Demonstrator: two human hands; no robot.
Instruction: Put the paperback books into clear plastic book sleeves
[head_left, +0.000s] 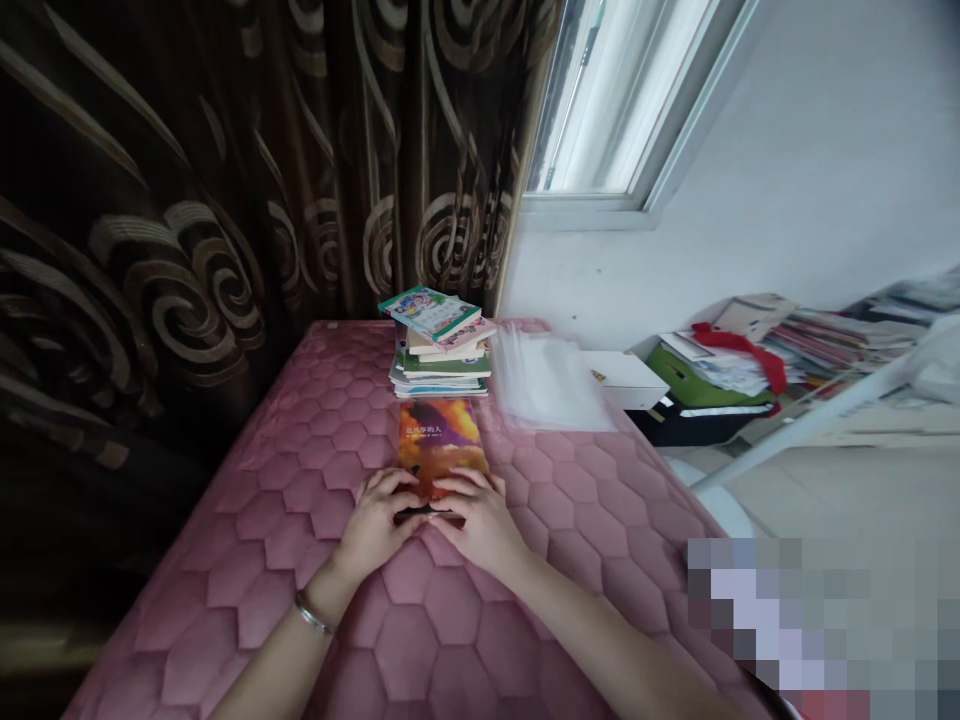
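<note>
A book [441, 437] with a cloudy orange, yellow and purple cover and white lettering lies flat near the middle of the frame, on a pink quilted mattress [431, 610]. The left hand [377, 520] grasps its lower-left corner and the right hand [484, 515] its lower-right, fingers over the cover, thumbs at the near edge.

You can read one title, in white Chinese characters: 追风筝的人. It stands on the cover of the orange and purple book [442, 450], toward the left side and in the far half. Directly beneath it, you will note a second white line, too small to read. Print on the green-edged book [431, 313] atop the far stack and the marking on the white box [628, 380] at right: illegible to you.
</note>
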